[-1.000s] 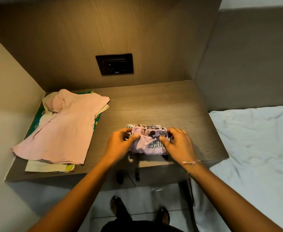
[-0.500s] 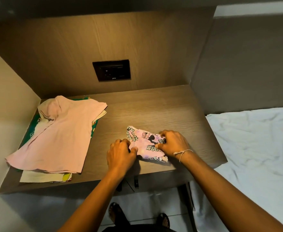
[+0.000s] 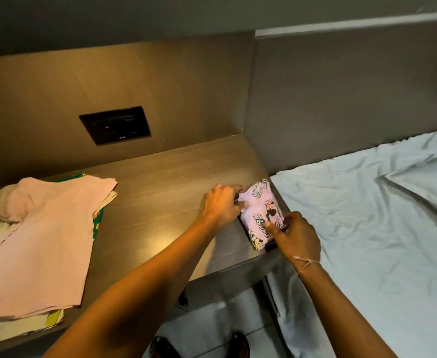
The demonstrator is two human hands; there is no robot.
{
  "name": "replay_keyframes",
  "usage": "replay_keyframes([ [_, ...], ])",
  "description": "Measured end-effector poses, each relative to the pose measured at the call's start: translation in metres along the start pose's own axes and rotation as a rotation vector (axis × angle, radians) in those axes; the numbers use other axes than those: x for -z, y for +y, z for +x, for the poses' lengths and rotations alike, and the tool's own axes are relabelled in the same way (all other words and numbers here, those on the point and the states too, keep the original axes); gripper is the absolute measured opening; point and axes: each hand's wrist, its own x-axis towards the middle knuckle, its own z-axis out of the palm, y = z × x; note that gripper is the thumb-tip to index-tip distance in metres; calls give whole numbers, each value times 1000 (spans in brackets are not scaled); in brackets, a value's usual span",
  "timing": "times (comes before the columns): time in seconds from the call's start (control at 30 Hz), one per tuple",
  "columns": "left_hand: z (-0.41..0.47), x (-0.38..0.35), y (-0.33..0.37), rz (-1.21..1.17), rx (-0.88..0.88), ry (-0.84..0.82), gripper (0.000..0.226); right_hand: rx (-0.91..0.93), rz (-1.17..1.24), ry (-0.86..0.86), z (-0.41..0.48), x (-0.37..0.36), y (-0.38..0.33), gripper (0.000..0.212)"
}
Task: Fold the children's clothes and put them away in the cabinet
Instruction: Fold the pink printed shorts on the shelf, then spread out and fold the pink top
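Note:
A small folded purple garment with cartoon prints (image 3: 260,210) lies at the right edge of the wooden tabletop (image 3: 165,182), beside the bed. My left hand (image 3: 221,204) grips its left side near the far corner. My right hand (image 3: 296,235) pinches its near right corner, fingers closed on the cloth. A pink shirt (image 3: 35,244) lies flat on top of a stack of other clothes at the table's left end.
A bed with a pale sheet (image 3: 380,228) adjoins the table on the right. A dark socket panel (image 3: 115,128) sits in the wooden back wall. My feet in sandals (image 3: 239,344) stand on the tiled floor below the table's front edge.
The folded purple garment has moved with both hands from the table's front middle to its right edge. The view has swung to the right.

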Motion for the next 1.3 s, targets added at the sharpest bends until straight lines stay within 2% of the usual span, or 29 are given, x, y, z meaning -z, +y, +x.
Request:
replay_keyframes([
  [0.1, -28, -16, -1, 99, -102, -38, 80, 185, -118, 7, 8, 0, 15, 51],
  [0.2, -57, -33, -8, 174, -143, -116, 94, 389, -199, -193, 16, -8, 21, 62],
  [0.27, -58, -40, -14, 206, -119, -156, 97, 419, -245, -305, 20, -19, 25, 67],
  [0.33, -52, -39, -18, 251, -123, -151, 97, 418, -265, -320, 24, -23, 26, 68],
  [0.43, -59, -28, -16, 259, -132, -130, 93, 388, -339, -317, 25, -17, 21, 71],
  [0.5, -79, -15, -26, 204, -100, -68, 88, 391, -308, -186, 19, -15, 8, 70],
  [0.57, -111, 2, -49, 171, -38, 63, 75, 432, -240, -46, 6, -20, -17, 68],
  [0.6, -131, 12, -66, 160, 13, 150, 67, 466, -197, -38, -2, -27, -34, 67],
  [0.67, -173, 36, -105, 160, 162, 319, 54, 554, -128, -144, -17, -52, -77, 66],
  [0.73, -212, 57, -143, 194, 360, 404, 44, 675, -129, -289, -30, -81, -118, 70],
  [0.8, -246, 69, -176, 225, 563, 380, 38, 794, -152, -432, -40, -114, -156, 62],
  [0.87, -268, 72, -199, 256, 656, 327, 35, 907, -186, -539, -51, -144, -189, 55],
  [0.97, -284, 67, -215, 200, 629, 383, 21, 1079, -223, -617, -68, -180, -228, 52],
  [1.07, -286, 72, -215, 122, 623, 474, 15, 1219, -230, -594, -77, -198, -250, 52],
  [1.2, -292, 101, -214, 0, 626, 655, 14, 1238, -195, -427, -83, -215, -283, 61],
  [1.3, -299, 126, -213, 12, 555, 735, 20, 1216, -249, -285, -72, -237, -325, 54],
])
